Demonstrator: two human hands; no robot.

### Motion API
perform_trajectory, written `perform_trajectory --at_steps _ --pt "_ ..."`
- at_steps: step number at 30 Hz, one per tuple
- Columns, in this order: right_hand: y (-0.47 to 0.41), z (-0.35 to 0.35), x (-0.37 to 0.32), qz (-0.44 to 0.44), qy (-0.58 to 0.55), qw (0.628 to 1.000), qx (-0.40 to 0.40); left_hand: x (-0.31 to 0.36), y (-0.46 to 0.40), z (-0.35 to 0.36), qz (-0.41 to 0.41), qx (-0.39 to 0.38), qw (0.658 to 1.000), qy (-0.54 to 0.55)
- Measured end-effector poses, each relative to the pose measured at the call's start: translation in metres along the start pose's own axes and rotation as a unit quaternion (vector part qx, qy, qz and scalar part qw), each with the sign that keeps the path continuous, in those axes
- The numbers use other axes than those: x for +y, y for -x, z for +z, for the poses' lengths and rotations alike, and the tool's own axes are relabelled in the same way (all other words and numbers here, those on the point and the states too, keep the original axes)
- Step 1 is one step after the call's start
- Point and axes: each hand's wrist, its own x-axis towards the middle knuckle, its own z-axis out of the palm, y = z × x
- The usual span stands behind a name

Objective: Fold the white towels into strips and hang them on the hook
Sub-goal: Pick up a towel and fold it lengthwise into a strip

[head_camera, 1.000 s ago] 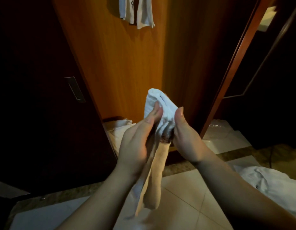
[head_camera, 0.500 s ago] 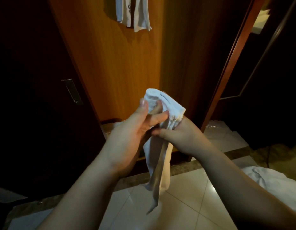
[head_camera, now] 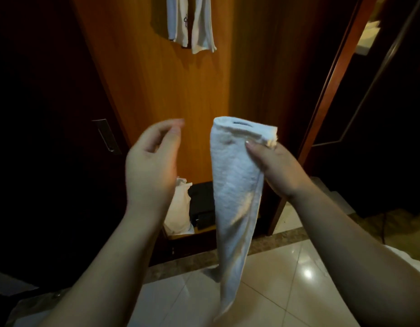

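Folded white towel [head_camera: 237, 185] hangs as a long strip from right hand [head_camera: 275, 168], thumb pinching its upper fold. Left hand [head_camera: 152, 166] beside it, apart, fingers loosely curled, holding nothing. Hung towels [head_camera: 192, 24] on wooden panel [head_camera: 157, 90], top edge.

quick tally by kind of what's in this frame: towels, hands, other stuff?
White towels: 2, one held in the right hand, one hanging on the wood panel
Hands: 2, left hand holds nothing
White bag on low shelf: 1
Door handle: 1
Total: 6
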Motion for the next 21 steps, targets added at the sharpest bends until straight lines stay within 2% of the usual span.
perform_trajectory --at_steps 1,2,4,6,8,10,15,19,21 --pt "-0.005 -0.005 -0.001 -0.003 -0.009 1.000 0.001 -0.008 -0.002 -0.004 0.003 0.019 1.000 -0.010" --pt "-0.007 -0.007 -0.007 0.001 -0.012 1.000 -0.009 -0.016 -0.003 -0.007 -0.028 -0.012 0.999 -0.013" --pt "-0.014 -0.011 -0.010 0.005 -0.024 0.999 -0.025 -0.030 -0.007 -0.002 -0.124 -0.112 0.986 0.007" --pt "-0.022 -0.010 -0.016 0.008 -0.049 0.998 -0.036 -0.040 -0.007 0.005 -0.188 -0.212 0.957 0.058" --pt "-0.028 -0.009 -0.025 0.020 -0.094 0.995 -0.041 -0.050 -0.002 0.009 -0.215 -0.270 0.931 0.117" --pt "-0.033 -0.010 -0.032 0.009 -0.131 0.990 -0.059 -0.057 0.001 0.014 -0.222 -0.297 0.918 0.144" --pt "-0.040 -0.018 -0.040 0.025 -0.160 0.986 -0.042 -0.049 0.010 0.029 -0.235 -0.331 0.905 0.124" --pt "-0.043 -0.028 -0.024 0.065 -0.199 0.978 -0.015 -0.040 0.015 0.044 -0.243 -0.246 0.932 0.113" --pt "-0.038 -0.034 -0.009 0.100 -0.254 0.960 -0.056 -0.036 0.014 0.048 -0.267 -0.207 0.931 0.140"
